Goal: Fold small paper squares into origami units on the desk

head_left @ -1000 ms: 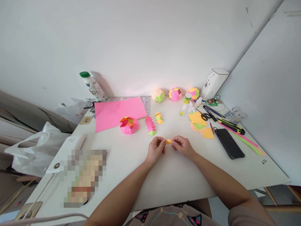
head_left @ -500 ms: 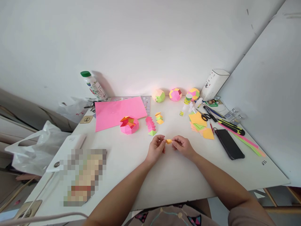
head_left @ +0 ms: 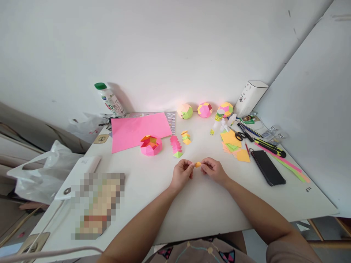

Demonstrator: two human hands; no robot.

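Observation:
Between my two hands is a small folded orange paper piece (head_left: 197, 164). My left hand (head_left: 183, 173) pinches its left end, and my right hand (head_left: 214, 170) pinches the right end. Just beyond my left hand lies a row of folded pink pieces (head_left: 175, 144) with a green one at the near end. A short row of orange and green folded pieces (head_left: 186, 137) sits beside it. An open pink paper shell (head_left: 151, 145) with orange inside stands farther left. To the right are loose orange, green and peach paper squares (head_left: 242, 155).
Three paper balls (head_left: 204, 109) stand against the wall. Scissors (head_left: 239, 136), glue bottles (head_left: 219, 115), a cutter (head_left: 270, 147) and a black phone (head_left: 268, 167) are at right. Pink sheet (head_left: 139, 130), spray bottle (head_left: 112, 102) and white plastic bag (head_left: 46, 175) are at left.
The orange piece has tilted slightly between my fingers, its right end a little higher. Both hands have stayed in nearly the same place.

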